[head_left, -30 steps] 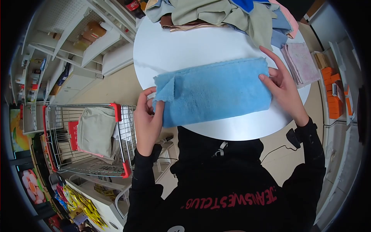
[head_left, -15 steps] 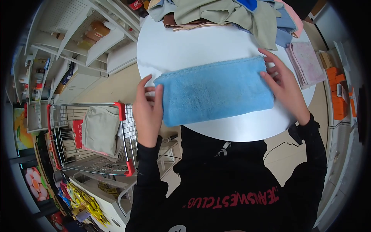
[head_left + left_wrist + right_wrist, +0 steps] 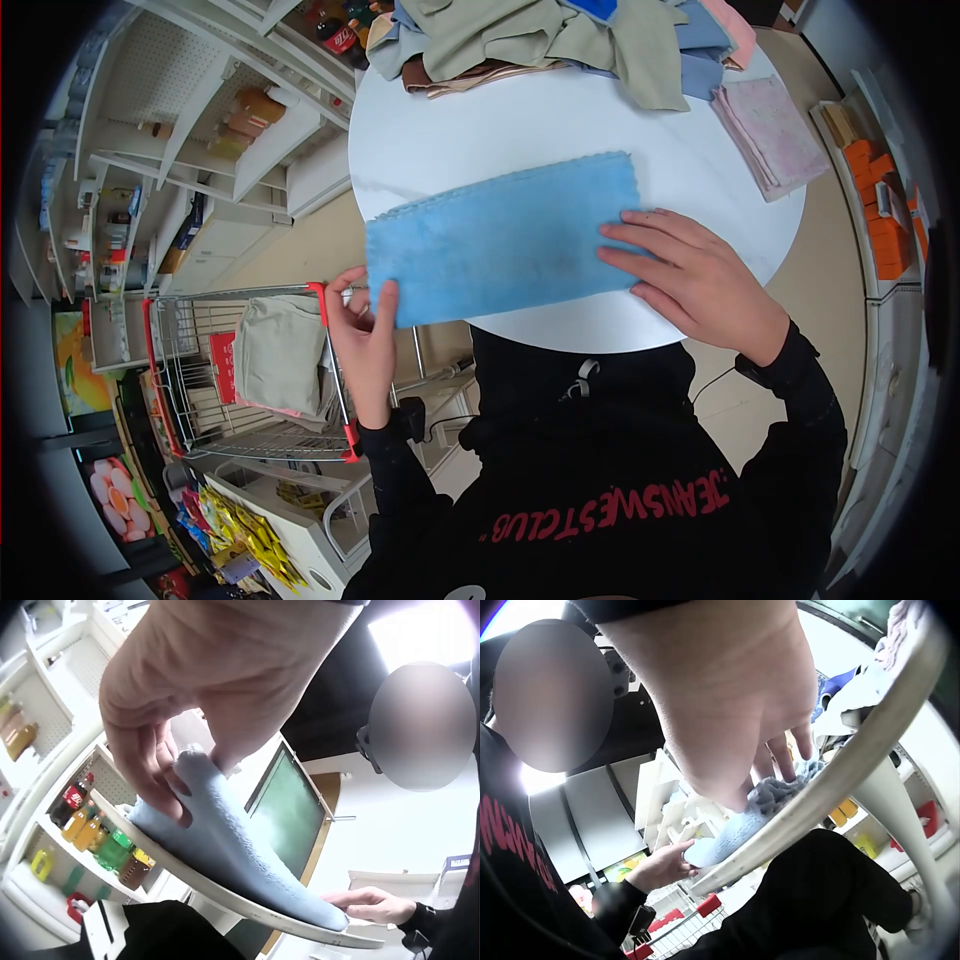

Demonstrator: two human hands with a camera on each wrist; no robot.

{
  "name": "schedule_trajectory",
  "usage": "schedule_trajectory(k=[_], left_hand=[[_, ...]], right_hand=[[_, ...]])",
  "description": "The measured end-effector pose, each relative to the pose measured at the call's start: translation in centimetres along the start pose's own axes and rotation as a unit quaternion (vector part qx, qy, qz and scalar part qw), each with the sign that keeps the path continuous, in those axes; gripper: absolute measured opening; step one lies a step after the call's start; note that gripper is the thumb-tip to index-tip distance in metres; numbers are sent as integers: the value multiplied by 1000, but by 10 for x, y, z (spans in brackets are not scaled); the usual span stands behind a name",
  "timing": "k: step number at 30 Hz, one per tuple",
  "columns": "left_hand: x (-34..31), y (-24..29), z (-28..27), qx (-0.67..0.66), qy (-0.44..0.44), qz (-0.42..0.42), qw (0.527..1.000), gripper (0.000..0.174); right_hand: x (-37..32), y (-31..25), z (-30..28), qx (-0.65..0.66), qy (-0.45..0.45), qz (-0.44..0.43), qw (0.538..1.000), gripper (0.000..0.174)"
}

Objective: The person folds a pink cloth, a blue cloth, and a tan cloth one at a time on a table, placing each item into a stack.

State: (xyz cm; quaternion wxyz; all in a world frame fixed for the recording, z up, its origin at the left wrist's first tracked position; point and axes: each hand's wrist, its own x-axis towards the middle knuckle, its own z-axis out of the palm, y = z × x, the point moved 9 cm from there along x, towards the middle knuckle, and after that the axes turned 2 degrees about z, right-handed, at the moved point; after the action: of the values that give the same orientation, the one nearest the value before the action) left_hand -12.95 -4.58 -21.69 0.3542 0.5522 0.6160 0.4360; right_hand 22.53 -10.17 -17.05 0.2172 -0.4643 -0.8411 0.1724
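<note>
A folded light-blue towel (image 3: 500, 240) lies across the near part of the round white table (image 3: 440, 130). Its left end is lifted off the tabletop. My left hand (image 3: 363, 335) pinches that raised end, thumb on top and fingers beneath; the left wrist view shows the towel (image 3: 225, 825) sloping down from this grip. On the towel's right part rest the spread, fairly straight fingers of my right hand (image 3: 705, 275). From the right wrist side, the right hand (image 3: 735, 712) presses down close to the table rim.
A heap of cloths (image 3: 520, 40) covers the table's far side, and a folded pink cloth (image 3: 770, 135) lies at the right edge. Left of the table stands a shopping cart (image 3: 200, 440) holding folded fabric (image 3: 280, 350). Shelves (image 3: 160, 90) with bottles line the left.
A folded-over corner at the towel's left end has been laid flat. The left hand let go, then took that end again lower down. The right hand moved from the right edge onto the towel's top.
</note>
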Motion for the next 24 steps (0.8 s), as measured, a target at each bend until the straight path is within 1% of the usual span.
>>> schedule_trajectory(k=[1,2,5,6,9,10,11,13,14,17,18,21,24], left_hand=[[1,5,-6,-27,29,13,999,43],[2,9,-5,-25,28,17,999,43],[-1,41,4,-68,52,72,994,51],[-3,53,13,-67,49,74,994,51],[-19,106,47,-108,57,197,973,59],[-25,125,72,-66,-26,298,952,62],[-36,141,97,-23,-108,395,912,66],[-44,152,138,76,-234,389,888,65],[-45,150,143,76,-236,390,887,65],[-45,129,166,233,-255,407,846,60],[-44,126,166,234,-258,407,844,60],[-39,118,156,229,-255,388,856,52],[-39,111,137,254,-241,396,849,49]], right_hand=[[-2,0,1,-10,-2,-5,1000,43],[-5,1,4,-19,-5,-9,1000,43],[-7,4,9,-24,-5,-15,1000,43],[-8,4,10,-18,-6,-16,1000,44],[-8,4,11,-12,-6,-15,1000,45],[-8,4,11,-10,-7,-14,1000,46],[-8,5,10,-10,-8,-14,1000,46],[-10,7,9,-5,-10,-7,1000,46],[-12,8,10,2,-11,1,1000,46],[-14,13,11,8,-3,10,1000,44],[-14,13,12,6,2,8,1000,43],[-17,16,16,4,2,3,1000,40],[-19,20,16,-1,-2,-2,1000,36]])
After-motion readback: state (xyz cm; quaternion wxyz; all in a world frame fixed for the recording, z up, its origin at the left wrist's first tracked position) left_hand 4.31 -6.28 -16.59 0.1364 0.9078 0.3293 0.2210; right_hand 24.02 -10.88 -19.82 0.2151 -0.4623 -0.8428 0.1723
